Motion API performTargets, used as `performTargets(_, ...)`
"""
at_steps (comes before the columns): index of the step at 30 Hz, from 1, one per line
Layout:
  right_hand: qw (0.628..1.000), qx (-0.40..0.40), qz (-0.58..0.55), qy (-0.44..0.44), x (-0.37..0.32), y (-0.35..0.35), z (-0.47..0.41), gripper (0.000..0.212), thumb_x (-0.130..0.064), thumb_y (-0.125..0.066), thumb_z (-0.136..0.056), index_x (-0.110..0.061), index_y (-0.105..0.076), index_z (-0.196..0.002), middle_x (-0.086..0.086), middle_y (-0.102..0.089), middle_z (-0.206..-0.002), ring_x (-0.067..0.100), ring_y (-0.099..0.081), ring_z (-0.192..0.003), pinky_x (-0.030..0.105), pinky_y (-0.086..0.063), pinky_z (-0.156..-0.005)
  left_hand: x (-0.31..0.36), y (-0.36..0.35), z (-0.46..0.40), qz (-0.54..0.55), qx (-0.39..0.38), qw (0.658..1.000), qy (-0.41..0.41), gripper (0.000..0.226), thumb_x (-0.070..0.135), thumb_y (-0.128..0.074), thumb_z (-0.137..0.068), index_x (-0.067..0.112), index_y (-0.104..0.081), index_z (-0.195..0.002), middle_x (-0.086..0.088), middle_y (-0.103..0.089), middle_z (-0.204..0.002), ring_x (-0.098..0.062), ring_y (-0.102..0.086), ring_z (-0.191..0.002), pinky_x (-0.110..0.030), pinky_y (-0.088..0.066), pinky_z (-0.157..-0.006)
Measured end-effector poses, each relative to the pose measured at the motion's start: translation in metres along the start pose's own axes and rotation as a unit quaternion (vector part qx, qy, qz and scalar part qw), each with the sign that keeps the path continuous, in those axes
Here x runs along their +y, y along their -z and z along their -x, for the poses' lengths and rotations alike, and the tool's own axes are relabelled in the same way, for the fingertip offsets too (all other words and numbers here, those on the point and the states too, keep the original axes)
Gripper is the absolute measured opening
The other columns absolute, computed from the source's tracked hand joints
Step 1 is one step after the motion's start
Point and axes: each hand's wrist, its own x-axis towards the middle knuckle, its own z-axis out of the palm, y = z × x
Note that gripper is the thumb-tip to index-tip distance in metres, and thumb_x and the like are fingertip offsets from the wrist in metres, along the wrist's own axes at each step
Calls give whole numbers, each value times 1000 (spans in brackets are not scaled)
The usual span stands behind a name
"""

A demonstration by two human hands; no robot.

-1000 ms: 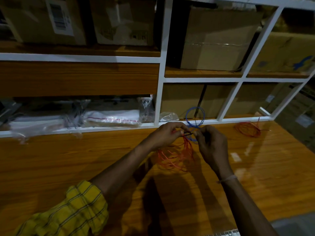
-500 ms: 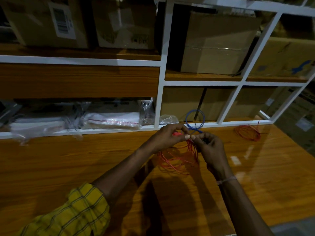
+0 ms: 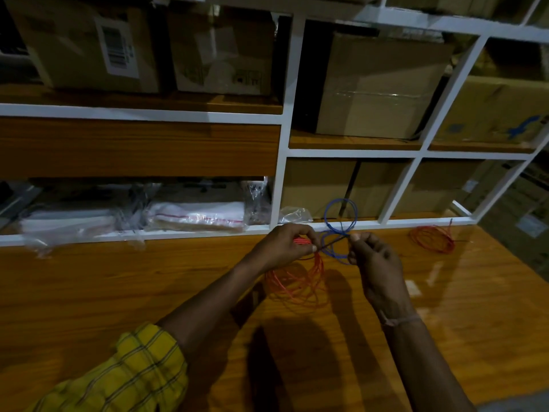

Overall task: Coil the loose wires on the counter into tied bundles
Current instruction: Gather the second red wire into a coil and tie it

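1. The orange wire coil [image 3: 297, 278] is a loose bunch of thin, bright orange loops, roughly round, with the strands spread unevenly instead of lying tight together.
2. Its top is gathered in the left hand [image 3: 285, 245], which is closed around it; the loops hang down from that grip towards the wooden counter [image 3: 118, 292]. Whether the lowest loops touch the wood cannot be told.
3. A short dark tie [image 3: 334, 243] runs from the left thumb and fingertips across to the right hand [image 3: 371, 257], stretched between them in a slightly rising line.
4. The right hand is closed, pinching the far end of the tie between thumb and forefinger.
5. Just behind the hands lies a blue wire coil [image 3: 340, 215], thin and round. Its upper loop stands up against the white shelf frame [image 3: 371, 224] and its lower loops rest on the counter between the two hands.
6. A second orange wire coil [image 3: 432, 239] lies flat on the counter to the right, well apart from the hands, near the shelf edge.
7. A yellow checked sleeve [image 3: 124, 379] covers the left forearm; a thin band [image 3: 401, 319] circles the right wrist.
8. Cardboard boxes [image 3: 377, 84] and clear plastic bags [image 3: 196, 217] fill the shelves behind.
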Motion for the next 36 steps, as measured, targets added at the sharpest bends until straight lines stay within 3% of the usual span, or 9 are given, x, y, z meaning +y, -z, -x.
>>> performTargets(4,995,-30,-76,-62,-9,2,-2,20,-4,-52,-104,-5,-61,-85,-1,-57,-65,13,-45,-58,27,-39,-59,-9,3,2,33,6,999,5,6,32,-71,-94,31,-73,-100,15,-72,-110,0,-63,-110,-35,-49,-103)
performTargets(9,989,-86,119,-19,-13,4,-1,17,-18,-58,-104,-9,-63,-90,10,-64,-86,22,-58,-78,38,-49,-75,-18,0,2,14,9,1000,23,19,36,-68,-96,43,-70,-113,15,-64,-132,-7,-58,-122,-42,-49,-105)
performTargets(14,941,-96,309,98,-24,-1,-4,15,-17,-57,-105,-19,-62,-91,7,-73,-93,25,-69,-93,49,-56,-84,-23,-4,5,3,-11,999,31,19,32,-67,-97,32,-77,-113,17,-74,-115,4,-65,-109,-37,-53,-101)
performTargets(18,950,-126,258,124,-21,-6,-7,13,-13,-55,-106,-10,-62,-95,10,-72,-93,21,-72,-91,39,-60,-84,-24,-3,0,-23,5,999,32,17,35,-67,-96,33,-78,-109,16,-75,-110,3,-67,-105,-38,-55,-98)
performTargets(23,988,-121,76,53,-6,-6,-14,11,-10,-59,-103,-2,-64,-97,14,-74,-96,25,-75,-94,27,-58,-84,-28,5,-3,-16,8,999,37,18,34,-66,-97,29,-78,-111,14,-75,-110,5,-65,-104,-25,-50,-92)
performTargets(26,996,-80,-25,8,6,-6,-27,11,-10,-61,-102,-7,-67,-94,12,-72,-92,32,-67,-94,37,-56,-90,-27,5,-7,57,22,997,40,21,23,-66,-99,14,-77,-114,5,-76,-110,12,-65,-84,-13,-50,-76)
performTargets(28,998,-65,16,-3,16,-4,-37,18,-26,-64,-102,-9,-71,-98,16,-73,-104,33,-67,-105,45,-54,-100,-28,1,-7,146,26,986,77,23,15,-63,-101,3,-74,-117,8,-76,-93,8,-56,-53,-7,-38,-49)
performTargets(31,981,-121,128,-82,38,-5,-37,41,-55,-70,-91,-19,-72,-110,8,-72,-117,27,-66,-117,47,-53,-103,-40,-3,-8,276,21,948,154,26,17,-61,-102,2,-70,-120,12,-51,-57,-6,-28,-45,-20,-19,-42)
performTargets(36,934,-243,59,-254,77,-3,-28,46,-29,-75,-91,0,-63,-125,20,-74,-120,41,-69,-115,51,-56,-96,-75,-13,-6,372,61,893,246,32,13,-59,-102,-3,-61,-129,7,-33,-58,-4,-26,-42,-17,-18,-37)
